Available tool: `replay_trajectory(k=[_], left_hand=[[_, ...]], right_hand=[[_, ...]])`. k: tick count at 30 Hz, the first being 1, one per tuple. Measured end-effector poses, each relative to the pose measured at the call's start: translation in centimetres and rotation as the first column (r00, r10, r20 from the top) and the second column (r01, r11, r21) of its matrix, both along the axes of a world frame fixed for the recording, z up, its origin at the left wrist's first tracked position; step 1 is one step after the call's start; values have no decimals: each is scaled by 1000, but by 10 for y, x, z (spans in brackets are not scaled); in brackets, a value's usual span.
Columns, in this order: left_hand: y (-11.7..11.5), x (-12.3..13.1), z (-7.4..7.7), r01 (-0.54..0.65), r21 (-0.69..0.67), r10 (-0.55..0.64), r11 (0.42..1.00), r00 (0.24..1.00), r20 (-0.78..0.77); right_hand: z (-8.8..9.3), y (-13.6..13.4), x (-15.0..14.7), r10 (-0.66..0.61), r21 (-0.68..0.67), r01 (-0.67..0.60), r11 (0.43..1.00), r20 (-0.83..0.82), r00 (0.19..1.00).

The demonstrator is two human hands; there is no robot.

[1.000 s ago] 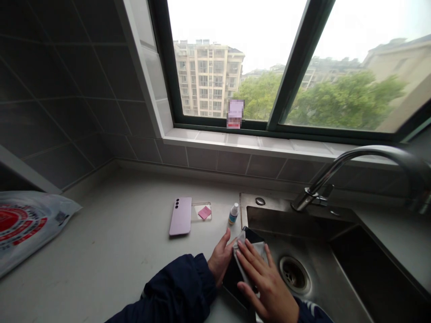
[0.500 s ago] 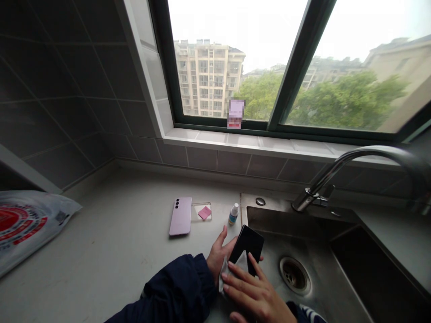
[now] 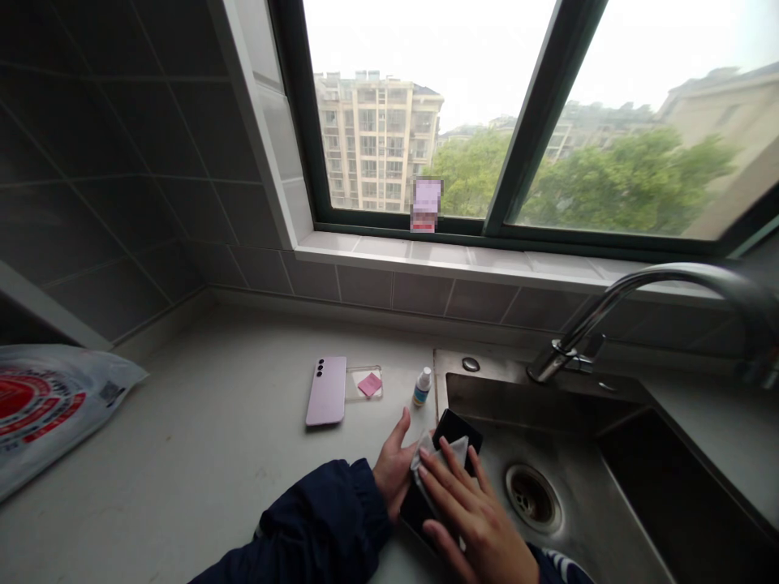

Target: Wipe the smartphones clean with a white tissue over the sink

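A black smartphone [image 3: 458, 430] lies tilted across my left hand [image 3: 394, 466], which supports it from below with the thumb raised at its side. My right hand [image 3: 466, 511] presses a light grey cloth [image 3: 454, 450] flat against the phone's dark face, fingers stretched over it. Much of the phone is covered by the cloth and fingers. Just beyond my left hand stands a small white-capped bottle [image 3: 422, 387] with a blue label. Farther left, a lilac phone [image 3: 327, 391] rests back side up, beside a clear phone case [image 3: 378, 371] with a pink square [image 3: 369, 384] on it.
On the right is a steel sink [image 3: 584, 495] with a drain [image 3: 534, 496] and a curved chrome faucet [image 3: 614, 296]. A printed plastic bag [image 3: 54, 405] lies at the counter's left. Behind the counter [image 3: 200, 454] are a tiled wall and a window.
My right hand and the cloth have slid up the phone toward its far end, uncovering its lower part. The phone has shifted slightly; my left hand stays nearly in place.
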State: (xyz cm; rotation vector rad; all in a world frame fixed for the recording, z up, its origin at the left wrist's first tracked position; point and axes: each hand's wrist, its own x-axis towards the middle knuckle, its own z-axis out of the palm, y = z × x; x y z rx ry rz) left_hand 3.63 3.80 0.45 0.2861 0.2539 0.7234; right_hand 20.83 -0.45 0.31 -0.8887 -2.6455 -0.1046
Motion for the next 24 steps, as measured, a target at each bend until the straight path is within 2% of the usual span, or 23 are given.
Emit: replay_trajectory(k=[4,9,15,24], left_hand=[[-4,2,2,23,79,-30,997,997,77],[-4,2,0,-2,120,-8,993,996,86],[-3,2,-5,7,144,-17,990,997,69],[-2,-1,-9,100,138,-109,985,992,66]], right_hand=[[-6,6,7,-185,0,185,983,-39,982],[-9,14,15,-308,0,309,951,-78,948],[-7,19,21,-315,-15,316,949,-142,938],[-3,25,27,-257,-39,262,964,-384,887]])
